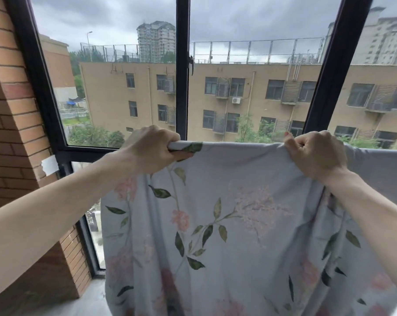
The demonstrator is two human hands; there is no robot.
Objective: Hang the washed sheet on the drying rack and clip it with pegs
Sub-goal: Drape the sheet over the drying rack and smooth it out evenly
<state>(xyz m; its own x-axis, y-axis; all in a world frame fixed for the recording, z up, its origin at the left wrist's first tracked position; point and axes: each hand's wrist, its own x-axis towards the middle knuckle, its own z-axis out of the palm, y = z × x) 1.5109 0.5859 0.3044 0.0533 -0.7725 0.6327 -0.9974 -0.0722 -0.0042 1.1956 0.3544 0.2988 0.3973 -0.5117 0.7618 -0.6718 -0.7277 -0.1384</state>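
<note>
Both forearms reach fwd from the bottom corners, bare. Left hand (155,148) is curled tight round the top edge of the sheet (215,224), fingers wrapped over a rolled bit of fabric w/ a green leaf print showing just right of the knuckles. Right hand (316,153) pinches and bunches the same top edge further right, fingers curled in, thumb up at the edge.

Sheet is pale blue-grey w/ pink flowers and green leaves; it hangs down from the two hands in a broad drape, top edge stretched roughly level btwn them and carrying on past the right hand to the frame's right side. Whether a rack bar sits under that edge can't be told; fabric hides it. Bottom of the sheet runs out of view.

Left of the sheet: brick wall (13,124), w/ a white strip of tape (49,164) by the window corner. Behind the sheet: black-framed window (182,71), its handle on the centre post. Beyond the glass: tan apartment block (249,92), trees below it, a tower further off, grey cloudy sky.
</note>
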